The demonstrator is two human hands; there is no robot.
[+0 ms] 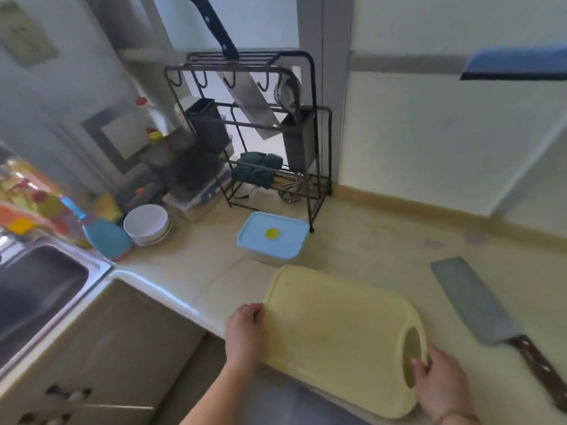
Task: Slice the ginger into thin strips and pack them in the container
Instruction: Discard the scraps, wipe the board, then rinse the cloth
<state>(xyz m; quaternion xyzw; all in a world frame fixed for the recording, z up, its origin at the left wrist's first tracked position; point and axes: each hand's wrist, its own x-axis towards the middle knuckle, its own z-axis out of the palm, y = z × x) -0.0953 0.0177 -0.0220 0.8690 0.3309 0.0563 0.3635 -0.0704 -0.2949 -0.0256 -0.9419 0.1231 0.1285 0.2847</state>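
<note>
I have the board [340,335] by both ends at the counter's [383,240] front edge: left hand [244,331] curled round its left edge, right hand [438,384] gripping the handle-hole end, I judge to square it up for cutting. No ginger shows anywhere. The container [272,236], lid on, sits behind the board near the rack [254,130]. The cleaver [484,314] lies to the right, apart. Nothing blocks the board.
</note>
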